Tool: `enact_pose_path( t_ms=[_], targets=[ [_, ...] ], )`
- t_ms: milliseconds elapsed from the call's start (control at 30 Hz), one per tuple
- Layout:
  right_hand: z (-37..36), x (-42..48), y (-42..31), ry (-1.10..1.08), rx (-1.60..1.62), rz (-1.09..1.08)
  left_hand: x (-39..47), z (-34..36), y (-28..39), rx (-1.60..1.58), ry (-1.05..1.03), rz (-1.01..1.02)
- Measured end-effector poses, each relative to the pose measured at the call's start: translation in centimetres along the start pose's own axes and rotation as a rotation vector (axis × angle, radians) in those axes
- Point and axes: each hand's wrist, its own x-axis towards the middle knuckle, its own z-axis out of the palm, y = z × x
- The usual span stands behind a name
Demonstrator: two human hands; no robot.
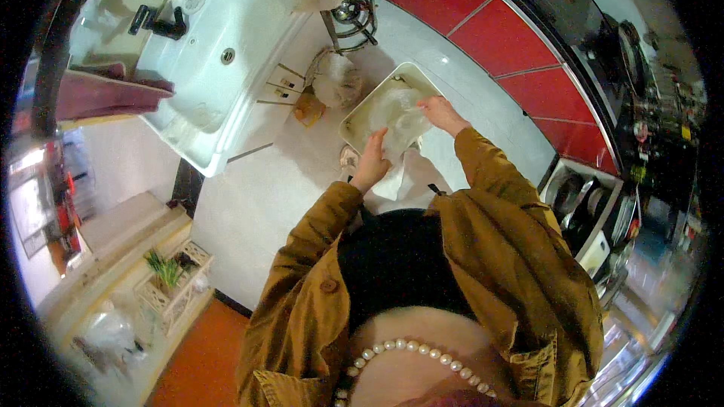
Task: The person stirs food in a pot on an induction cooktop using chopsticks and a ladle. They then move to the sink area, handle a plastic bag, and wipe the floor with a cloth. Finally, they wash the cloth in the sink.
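Observation:
My left hand [371,163] and my right hand [442,113] are over a cream rectangular bin [355,120] in front of my legs. A translucent plastic bag [396,110] lies in the bin's mouth and spreads between the hands. My right fingertips seem pinched on the bag near the bin's right side. The left hand is at the near edge, its fingers pointing towards the bag; whether they grip it is not plain. A whitish sheet or bag part [390,181] hangs below the bin, between my hands and my lap.
A white sink [249,28] with a black faucet [169,25] stands at upper left. Beyond the bin are a clear bag [337,80], an orange-brown item [309,108] and a metal rack [353,25]. Red cabinets [523,42] and a pan drawer [588,203] lie at right.

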Motion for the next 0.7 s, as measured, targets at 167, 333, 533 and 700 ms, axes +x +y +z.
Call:
enact_pose_path(
  t_ms=[167, 333, 533, 700],
  targets=[
    [2.1, 3.5, 0.4, -0.033, -0.087, -0.057, 3.3, 2.5, -3.7, -0.181, 0.203, -0.206],
    [-3.0, 3.2, -2.4, 0.025, -0.257, -0.099, 1.8, -0.6, 1.4, -0.160, 0.508, -0.430],
    [-6.2, 5.1, 1.9, 0.099, 0.463, 0.095, -1.3, -2.7, 2.0, 0.044, 0.745, -0.281],
    [-5.3, 9.6, 4.9, 0.174, 0.348, -0.103, -0.6, -3.2, 0.8, 0.152, 0.774, -0.146]
  ],
)
